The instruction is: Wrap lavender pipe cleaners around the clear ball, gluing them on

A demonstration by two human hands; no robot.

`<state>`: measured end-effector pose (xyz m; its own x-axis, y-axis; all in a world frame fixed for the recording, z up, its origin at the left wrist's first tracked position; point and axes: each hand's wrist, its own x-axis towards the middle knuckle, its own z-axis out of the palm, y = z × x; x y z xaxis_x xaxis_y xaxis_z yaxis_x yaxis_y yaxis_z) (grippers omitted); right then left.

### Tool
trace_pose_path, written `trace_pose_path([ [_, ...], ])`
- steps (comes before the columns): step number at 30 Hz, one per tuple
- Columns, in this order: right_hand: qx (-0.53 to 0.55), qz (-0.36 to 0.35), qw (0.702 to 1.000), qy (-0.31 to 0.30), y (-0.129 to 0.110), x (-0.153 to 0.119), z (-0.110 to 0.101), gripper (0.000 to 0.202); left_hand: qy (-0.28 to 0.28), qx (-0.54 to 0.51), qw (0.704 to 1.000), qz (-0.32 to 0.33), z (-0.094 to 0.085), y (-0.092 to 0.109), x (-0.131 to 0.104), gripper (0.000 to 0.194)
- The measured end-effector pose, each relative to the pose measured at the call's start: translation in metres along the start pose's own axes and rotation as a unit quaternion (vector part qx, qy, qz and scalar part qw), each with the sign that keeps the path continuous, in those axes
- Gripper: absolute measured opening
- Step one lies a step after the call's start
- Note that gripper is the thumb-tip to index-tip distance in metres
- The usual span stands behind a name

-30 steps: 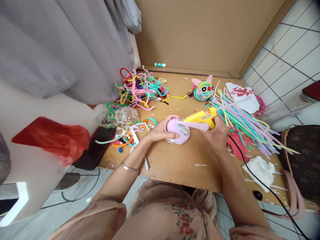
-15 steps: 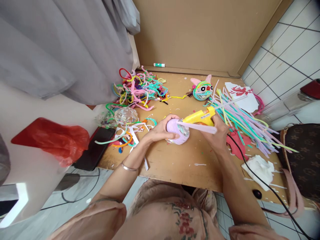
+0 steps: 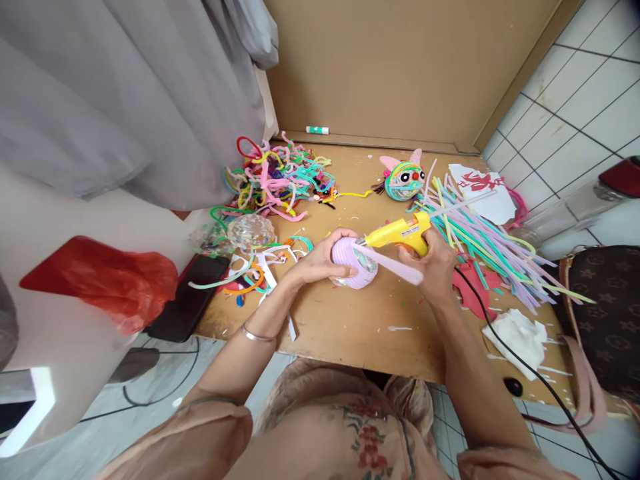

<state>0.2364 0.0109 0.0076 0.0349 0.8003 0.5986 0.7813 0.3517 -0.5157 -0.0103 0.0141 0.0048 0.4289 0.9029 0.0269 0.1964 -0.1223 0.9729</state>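
Observation:
My left hand (image 3: 333,259) is closed around a clear ball (image 3: 365,263) partly wrapped in lilac pipe cleaner (image 3: 345,253). A loose lilac end (image 3: 400,268) sticks out from it to the right. In my right hand (image 3: 435,263) is a yellow glue gun (image 3: 400,232), gripped by its handle with a glue stick (image 3: 463,201) projecting from the back. The gun's nozzle points left, at the upper edge of the wrapped ball; whether it touches cannot be made out. Below both hands lies the wooden table (image 3: 350,333).
Tangled pipe cleaners (image 3: 280,177) lie at the back left, near another clear ball (image 3: 251,231). A decorated ball with pink ears (image 3: 405,179) stands at the back. Straight pipe cleaners (image 3: 500,247), white tissue (image 3: 517,340) and the gun's black cable (image 3: 520,360) are on the right.
The loose lilac end has swung downward and slightly left, away from the glue gun's handle. The gun's nozzle shows more clearly beside the ball. Both hands stay nearly in place.

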Motion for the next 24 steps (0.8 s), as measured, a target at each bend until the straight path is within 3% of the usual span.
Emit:
trace_pose_path([
  [8, 0.010, -0.012, 1.000, 0.002, -0.0028, 0.0005, -0.0008, 0.025, 0.005, -0.008, 1.000, 0.005, 0.0006, -0.0008, -0.0009, 0.074],
  [18, 0.030, 0.002, 0.999, -0.039, -0.0017, 0.0033, -0.0062, 0.026, -0.001, -0.001, 1.000, 0.003, -0.0002, -0.0027, -0.0001, 0.075],
  [24, 0.022, 0.018, 0.999, -0.021, -0.0018, 0.0034, -0.0047, 0.024, 0.002, 0.006, 1.000, 0.005, -0.0005, -0.0043, -0.0004, 0.075],
])
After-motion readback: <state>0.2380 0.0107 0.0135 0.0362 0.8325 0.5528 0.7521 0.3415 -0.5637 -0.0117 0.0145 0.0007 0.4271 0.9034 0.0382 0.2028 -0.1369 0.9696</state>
